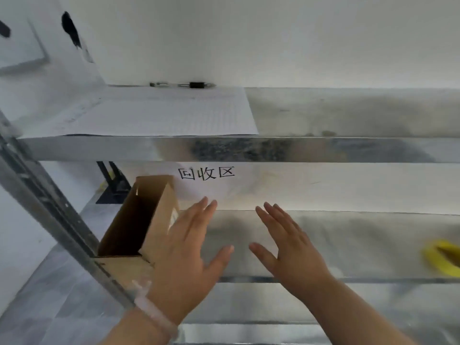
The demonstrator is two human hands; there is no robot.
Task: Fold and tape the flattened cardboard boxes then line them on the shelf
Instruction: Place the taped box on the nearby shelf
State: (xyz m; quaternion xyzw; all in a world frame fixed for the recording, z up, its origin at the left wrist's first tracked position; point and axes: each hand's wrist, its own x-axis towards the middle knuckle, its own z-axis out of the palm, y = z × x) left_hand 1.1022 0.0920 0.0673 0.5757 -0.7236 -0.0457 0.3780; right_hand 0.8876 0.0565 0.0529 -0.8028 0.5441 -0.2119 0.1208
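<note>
A folded brown cardboard box (pixel 139 220) stands at the left end of the middle metal shelf (pixel 348 235), open top showing its dark inside. My left hand (pixel 184 252) is open with straight fingers, its palm against or just beside the box's right wall. My right hand (pixel 291 247) hovers open over the shelf to the right, holding nothing. A pale bracelet circles my left wrist.
The upper shelf (pixel 323 149) carries a white paper sheet (pixel 154 113) and a pen (pixel 184 84) at the back. A paper sign with black characters (pixel 206 173) hangs on the wall behind. A yellow object (pixel 441 260) lies at the shelf's right. A slanted metal upright (pixel 49 202) borders the left.
</note>
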